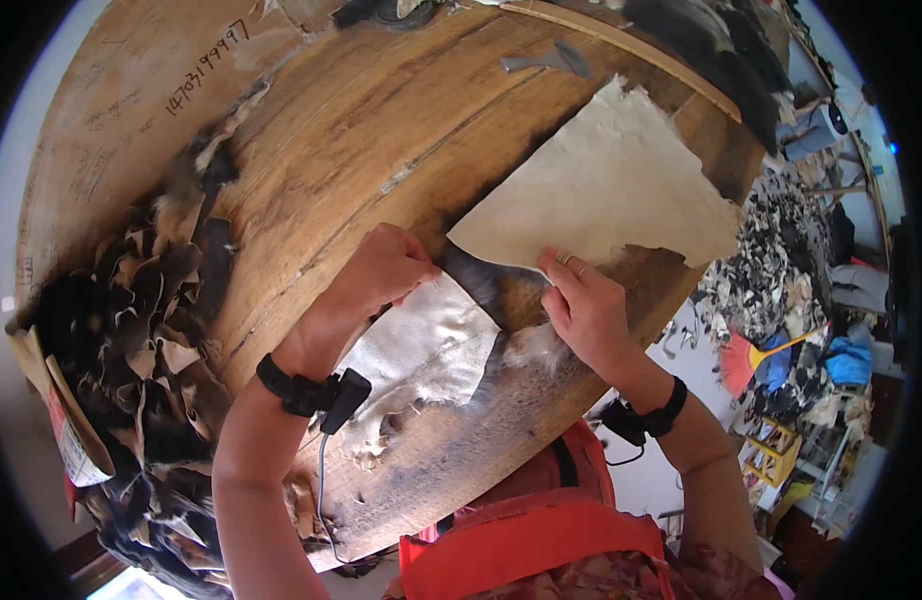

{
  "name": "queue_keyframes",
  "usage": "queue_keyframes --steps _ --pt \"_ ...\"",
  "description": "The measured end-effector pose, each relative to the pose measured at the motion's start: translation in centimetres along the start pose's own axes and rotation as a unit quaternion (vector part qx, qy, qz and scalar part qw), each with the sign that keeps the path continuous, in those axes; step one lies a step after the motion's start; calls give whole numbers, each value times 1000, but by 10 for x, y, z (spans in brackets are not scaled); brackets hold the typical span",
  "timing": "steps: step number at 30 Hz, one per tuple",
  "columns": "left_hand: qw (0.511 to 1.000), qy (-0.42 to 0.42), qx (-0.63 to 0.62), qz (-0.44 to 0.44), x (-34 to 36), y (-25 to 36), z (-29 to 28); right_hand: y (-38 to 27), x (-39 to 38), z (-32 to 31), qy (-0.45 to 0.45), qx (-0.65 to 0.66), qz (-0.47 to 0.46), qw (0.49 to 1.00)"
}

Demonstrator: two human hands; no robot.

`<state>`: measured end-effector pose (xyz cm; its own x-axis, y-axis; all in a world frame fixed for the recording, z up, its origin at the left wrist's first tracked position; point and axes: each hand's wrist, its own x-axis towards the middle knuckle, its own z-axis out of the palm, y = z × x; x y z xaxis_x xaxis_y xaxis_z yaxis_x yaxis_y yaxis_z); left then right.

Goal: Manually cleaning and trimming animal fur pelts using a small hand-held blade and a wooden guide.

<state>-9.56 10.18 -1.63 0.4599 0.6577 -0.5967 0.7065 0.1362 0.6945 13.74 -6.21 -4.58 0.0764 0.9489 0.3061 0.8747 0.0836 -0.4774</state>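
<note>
On the wooden table [321,200] lie two pieces of fur hide, pale skin side up. My left hand [376,268] is closed, its fingers pinched on the upper left edge of the smaller whitish hide piece [421,345]. Dark fur shows along that piece's right edge, and its lower edge is ragged. To the right, my right hand [586,305] grips the near edge of the larger cream hide piece [601,185] between thumb and fingers. A tuft of pale fur [538,348] rests beside the right hand.
A metal tool with a wide flared end [546,62] lies at the table's far side, near a long wooden strip [631,45]. Hide scraps [151,330] heap up at the left. Right of the table, the floor holds scattered fur scraps [771,260], a red broom [741,362] and a yellow stool [771,450].
</note>
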Motion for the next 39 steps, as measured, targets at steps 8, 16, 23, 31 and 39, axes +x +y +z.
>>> queue_keyframes --steps 8,16,23,31,39 --pt "995 -16 -91 42 17 10 -7 -8 -5 -7 12 13 -71 997" --pt "981 -39 -184 39 22 -3 -2 -64 40 24 37 9 -31 999" --pt "975 2 -69 210 22 -9 -4 -61 25 61 59 -67 -38 995" --pt "878 9 142 456 41 -20 -13 -63 23 62 40 -128 -49 990" --pt "836 48 216 502 39 -26 -18 -68 19 58 35 -104 -36 993"
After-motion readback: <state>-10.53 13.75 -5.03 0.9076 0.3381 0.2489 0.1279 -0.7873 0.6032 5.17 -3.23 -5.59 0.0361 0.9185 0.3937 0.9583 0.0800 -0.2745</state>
